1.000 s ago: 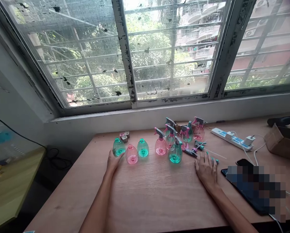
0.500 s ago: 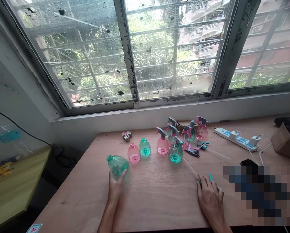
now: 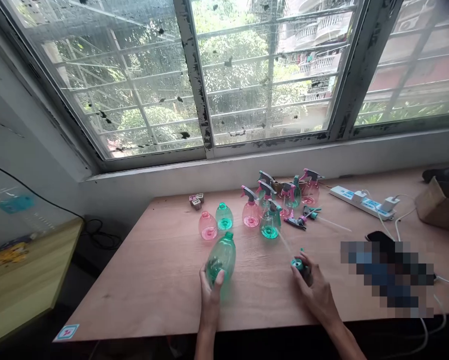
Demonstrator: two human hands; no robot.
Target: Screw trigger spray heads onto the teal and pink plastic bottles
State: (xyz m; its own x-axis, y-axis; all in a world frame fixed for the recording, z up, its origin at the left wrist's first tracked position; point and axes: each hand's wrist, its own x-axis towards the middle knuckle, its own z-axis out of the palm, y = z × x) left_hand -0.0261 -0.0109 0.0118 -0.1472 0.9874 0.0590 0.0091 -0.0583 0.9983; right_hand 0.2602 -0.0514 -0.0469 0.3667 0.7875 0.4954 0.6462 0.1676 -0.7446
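Note:
My left hand [image 3: 210, 295] is wrapped round the base of a green capless spray bottle [image 3: 221, 257], held above the wooden table [image 3: 160, 280] and tilted with its neck pointing away from me. My right hand [image 3: 314, 290] is closed on a teal spray trigger head [image 3: 298, 263] whose thin dip tube [image 3: 284, 243] points toward the back. Further back stand a pink capless bottle [image 3: 208, 226] and a green capless bottle [image 3: 223, 217].
A cluster of pink and green spray bottles with trigger heads [image 3: 273, 205] stands at the back, with loose trigger heads [image 3: 303, 217] beside it. A power strip [image 3: 363, 201], a cardboard box [image 3: 438, 205], a phone [image 3: 380, 239] and small blocks [image 3: 196, 201] lie around.
My left hand lifted the green bottle from the row and carried it toward the middle near me. My right hand picked up a trigger head and pulled it closer.

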